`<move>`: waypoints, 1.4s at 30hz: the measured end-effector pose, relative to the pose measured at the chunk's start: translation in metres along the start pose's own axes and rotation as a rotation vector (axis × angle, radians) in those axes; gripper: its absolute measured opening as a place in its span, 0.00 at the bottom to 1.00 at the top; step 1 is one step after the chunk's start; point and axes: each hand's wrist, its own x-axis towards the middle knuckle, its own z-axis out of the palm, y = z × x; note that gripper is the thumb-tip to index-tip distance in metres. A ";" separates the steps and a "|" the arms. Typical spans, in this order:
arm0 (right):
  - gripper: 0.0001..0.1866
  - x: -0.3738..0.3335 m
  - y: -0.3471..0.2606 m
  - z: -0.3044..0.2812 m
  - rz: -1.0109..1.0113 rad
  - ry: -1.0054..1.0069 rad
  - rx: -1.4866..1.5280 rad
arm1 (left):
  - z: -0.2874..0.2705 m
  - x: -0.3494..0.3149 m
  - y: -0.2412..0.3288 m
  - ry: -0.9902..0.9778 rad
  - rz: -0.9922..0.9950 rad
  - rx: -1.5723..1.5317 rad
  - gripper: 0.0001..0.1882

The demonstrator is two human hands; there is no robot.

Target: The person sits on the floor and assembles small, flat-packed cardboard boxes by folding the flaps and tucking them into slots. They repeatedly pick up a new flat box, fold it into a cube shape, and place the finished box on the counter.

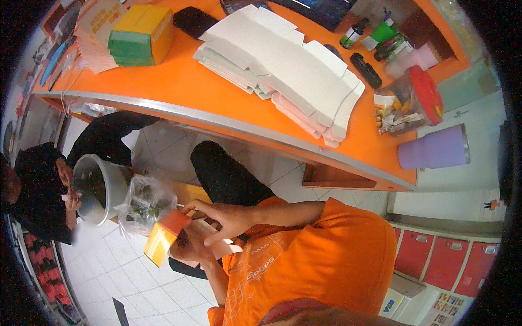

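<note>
A small orange and yellow carton (166, 233) with pale open flaps is between my hands, over my lap. Closed round its body, my left hand (191, 244) supports it from below. My right hand (231, 218) is bent over the flap end, its fingers curled against the carton; whether they pinch anything else is hidden. Just beyond the carton lies a clear plastic bag (145, 198) with dark green contents, beside a white bucket (111, 187).
The orange table (179, 87) bears stacked flat white cartons (272, 60), a yellow and green box (141, 38), a red-lidded jar (402, 106) and a purple tumbler (435, 148). A person in black (41, 179) has both hands by the bucket. Red lockers (443, 261) stand at right.
</note>
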 end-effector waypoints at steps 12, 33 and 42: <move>0.18 -0.029 0.033 -0.021 0.460 0.082 -0.293 | -0.014 -0.040 0.050 -0.762 0.201 0.565 0.24; 0.17 -0.079 0.029 -0.011 0.483 -0.044 -0.401 | -0.041 -0.089 -0.008 -0.631 -0.009 0.275 0.07; 0.06 -0.082 0.017 -0.003 0.538 -0.176 -0.318 | -0.058 -0.107 -0.024 -0.461 -0.763 -0.084 0.13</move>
